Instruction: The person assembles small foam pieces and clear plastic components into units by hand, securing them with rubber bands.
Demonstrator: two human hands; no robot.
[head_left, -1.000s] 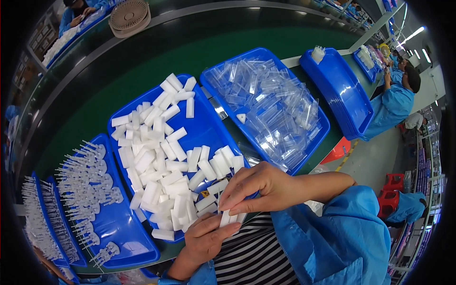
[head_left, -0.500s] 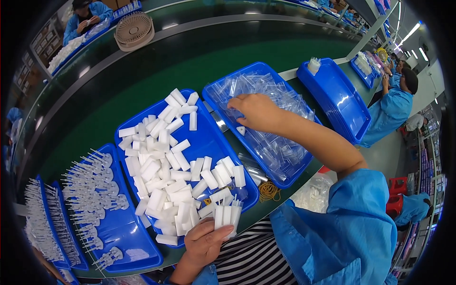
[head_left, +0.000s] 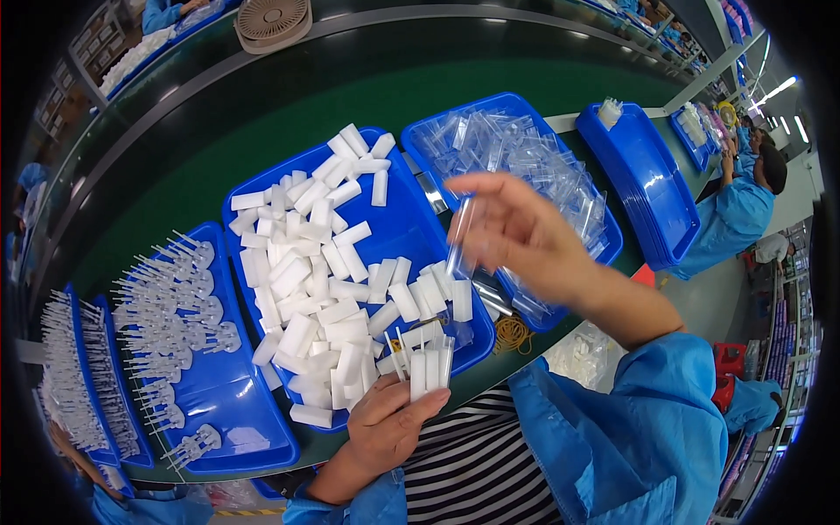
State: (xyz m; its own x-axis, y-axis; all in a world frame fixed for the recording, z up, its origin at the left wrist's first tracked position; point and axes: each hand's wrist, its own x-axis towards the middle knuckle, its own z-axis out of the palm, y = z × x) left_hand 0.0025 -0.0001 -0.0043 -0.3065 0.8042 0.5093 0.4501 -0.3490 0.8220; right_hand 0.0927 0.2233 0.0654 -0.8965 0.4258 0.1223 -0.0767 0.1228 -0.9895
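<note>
Clasped a seemingly part-built pronged cluster [head_left: 427,371] in left hand [head_left: 385,429], six o'clock. Pinched clear sleeve [head_left: 456,258] in right hand [head_left: 529,245], three o'clock, unplaced. Had white blocks [head_left: 297,278] loose, nine o'clock.

Plain white blocks [head_left: 295,277] stand out against a vivid blue tray [head_left: 398,223], while plastic pieces [head_left: 490,140] are clear and colourless with pale glints. Whitish pronged parts [head_left: 166,324] contrast with a second tray [head_left: 214,394] of matching blue, over a deep green work surface [head_left: 201,166]. A solid bright-blue jacket [head_left: 604,420] frames a shirt [head_left: 490,464] in black and white stripes. A fan [head_left: 273,19] is beige, rubber bands [head_left: 512,334] yellowish brown, a stool [head_left: 728,359] red.
</note>
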